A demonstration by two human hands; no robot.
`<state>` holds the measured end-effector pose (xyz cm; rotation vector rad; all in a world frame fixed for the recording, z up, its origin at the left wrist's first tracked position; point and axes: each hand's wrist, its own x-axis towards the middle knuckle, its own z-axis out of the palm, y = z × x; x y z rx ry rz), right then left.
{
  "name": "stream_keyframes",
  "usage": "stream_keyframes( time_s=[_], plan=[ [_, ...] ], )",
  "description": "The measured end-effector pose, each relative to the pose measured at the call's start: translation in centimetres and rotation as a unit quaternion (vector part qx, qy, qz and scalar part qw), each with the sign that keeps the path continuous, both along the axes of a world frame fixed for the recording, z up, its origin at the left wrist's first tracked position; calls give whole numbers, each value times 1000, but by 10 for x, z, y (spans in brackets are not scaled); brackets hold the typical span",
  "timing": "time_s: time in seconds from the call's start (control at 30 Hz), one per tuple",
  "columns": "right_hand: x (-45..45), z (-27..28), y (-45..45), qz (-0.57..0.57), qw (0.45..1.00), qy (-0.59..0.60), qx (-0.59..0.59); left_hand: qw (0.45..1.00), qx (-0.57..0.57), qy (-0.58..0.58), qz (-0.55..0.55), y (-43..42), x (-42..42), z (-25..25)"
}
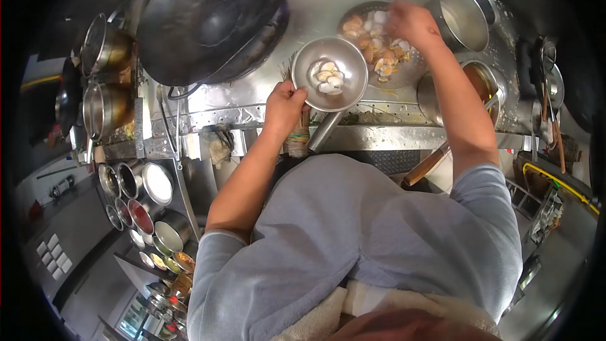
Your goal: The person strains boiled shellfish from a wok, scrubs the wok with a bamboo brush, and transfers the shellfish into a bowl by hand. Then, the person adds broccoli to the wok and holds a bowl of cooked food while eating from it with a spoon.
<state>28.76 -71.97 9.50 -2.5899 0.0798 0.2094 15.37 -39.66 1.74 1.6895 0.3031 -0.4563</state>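
The left hand (285,108) holds the steel bowl (355,69) by its eight o'clock rim, fingers closed on it; pale shell-like pieces (328,78) lie inside. At the bowl's two o'clock, the right hand (411,24) is beside a spread heap (386,57) of similar pieces, fingers too blurred to tell their grip. A dark wok (208,22) sits toward ten o'clock.

At one o'clock the right hand (413,24) is blurred, its fingertips unreadable. The top edge crops the wok (211,22) at eleven. At the bowl's (351,79) eight o'clock, the left hand (285,108) partly hides the brush (298,145).
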Motion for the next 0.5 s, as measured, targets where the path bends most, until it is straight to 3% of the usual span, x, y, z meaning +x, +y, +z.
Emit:
stream_keyframes(
  time_s=[0.1, 0.2, 0.23, 0.3, 0.37, 0.43, 0.5],
  plan=[
    [-23, 28, 14, 102, 983, 51, 145, 999, -32, -6, 1, -13, 8, -2],
    [-4, 34, -5, 32, 999, -10, 19, 998, -61, 1, 6, -19, 11, 2],
    [9, 18, -24, 10, 994, -83, -70, 998, -64, -4, 10, -16, 8, 2],
    [35, -39, -68, 61, 967, -31, -245, 998, -57, -6, 20, -8, 1, 7],
    [32, -51, -72, 89, 950, 12, -298, 999, -36, 5, 29, 4, -13, 17],
    [7, -43, -46, 96, 967, 40, -233, 998, -31, 22, 46, 16, -22, 11],
    [8, -64, -44, 100, 963, 15, -249, 997, -40, 20, 58, 26, -33, 4]
  ],
)
